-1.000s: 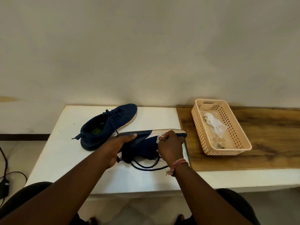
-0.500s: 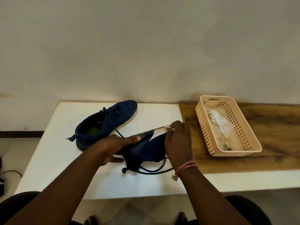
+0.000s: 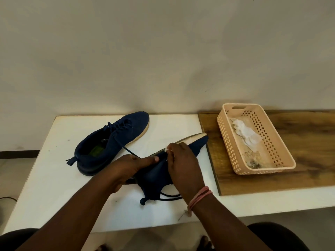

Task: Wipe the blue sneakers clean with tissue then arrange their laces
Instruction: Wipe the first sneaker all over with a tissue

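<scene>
Wiping step, second shoe not yet touched. Left hand (image 3: 132, 166) grips the heel end of a dark blue knit sneaker (image 3: 196, 144) tipped on its side, just left of the peach perforated plastic basket (image 3: 272, 170). Right hand (image 3: 181, 160) pinches a white tissue wad (image 3: 166, 150) against the pale sole edge. Matching blue sneaker (image 3: 116, 140) sits upright farther left of the basket. Next, likely: stroke along the sole toward the toe, keeping the shoe braced. Laces (image 3: 170, 196) loose.

Matt knit-cloth sneakers (image 3: 116, 140), perforated plastic basket (image 3: 272, 167), grained wood board (image 3: 308, 147)

right hand (image 3: 183, 163) slid back along sole (image 3: 194, 137)
</scene>
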